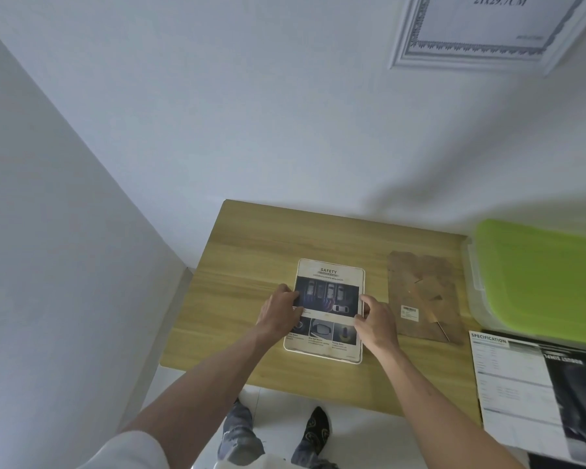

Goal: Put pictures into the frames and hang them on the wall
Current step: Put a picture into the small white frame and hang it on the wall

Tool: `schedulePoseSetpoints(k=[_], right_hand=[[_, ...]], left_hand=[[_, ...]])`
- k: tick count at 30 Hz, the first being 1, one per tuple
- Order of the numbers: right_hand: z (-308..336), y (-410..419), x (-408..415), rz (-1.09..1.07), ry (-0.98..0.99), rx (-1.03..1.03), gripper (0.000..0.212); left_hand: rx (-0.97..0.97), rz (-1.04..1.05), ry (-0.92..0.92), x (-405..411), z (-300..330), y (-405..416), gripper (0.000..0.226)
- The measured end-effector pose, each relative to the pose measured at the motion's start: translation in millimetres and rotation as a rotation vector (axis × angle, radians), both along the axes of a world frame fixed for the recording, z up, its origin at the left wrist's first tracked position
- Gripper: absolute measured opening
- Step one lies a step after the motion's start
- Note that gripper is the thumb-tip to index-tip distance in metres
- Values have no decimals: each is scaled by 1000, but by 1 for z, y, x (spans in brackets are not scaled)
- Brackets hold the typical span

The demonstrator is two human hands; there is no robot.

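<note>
A white picture frame [325, 357] lies flat in the middle of the wooden desk [237, 252], a "SAFETY" car leaflet [327, 301] resting on it. Both hands grip the leaflet by its side edges — the left hand [279, 311] with fingers [290, 292] pinched on the left edge, the right hand [378, 319] clasping the right edge. To the right lies the brown backing board [423, 296], then a green-lidded bin [542, 275]. A second white frame [494, 32] hangs on the far wall — upper right.
</note>
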State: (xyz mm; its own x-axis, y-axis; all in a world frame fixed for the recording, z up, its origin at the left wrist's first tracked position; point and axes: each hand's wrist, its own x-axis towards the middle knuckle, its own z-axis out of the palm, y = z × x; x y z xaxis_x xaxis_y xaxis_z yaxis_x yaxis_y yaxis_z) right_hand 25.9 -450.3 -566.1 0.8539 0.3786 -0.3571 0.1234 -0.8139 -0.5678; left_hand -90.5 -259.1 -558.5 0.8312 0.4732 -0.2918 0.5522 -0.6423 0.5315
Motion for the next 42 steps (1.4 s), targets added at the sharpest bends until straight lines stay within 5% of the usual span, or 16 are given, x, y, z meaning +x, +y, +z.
schedulePoseSetpoints(k=[22, 29, 36, 42], right_hand=[[3, -4, 1, -15, 37, 58, 46], [17, -37, 37, -153, -28, 30, 46], [20, -99, 96, -324, -38, -154, 50], [12, -121, 111, -306, 16, -198, 55]], left_hand=[[-38, 18, -14, 1, 9, -2, 35], [96, 37, -139, 22, 20, -22, 34], [-143, -112, -133, 95, 34, -107, 50], [-404, 116, 94, 144, 36, -161, 38]])
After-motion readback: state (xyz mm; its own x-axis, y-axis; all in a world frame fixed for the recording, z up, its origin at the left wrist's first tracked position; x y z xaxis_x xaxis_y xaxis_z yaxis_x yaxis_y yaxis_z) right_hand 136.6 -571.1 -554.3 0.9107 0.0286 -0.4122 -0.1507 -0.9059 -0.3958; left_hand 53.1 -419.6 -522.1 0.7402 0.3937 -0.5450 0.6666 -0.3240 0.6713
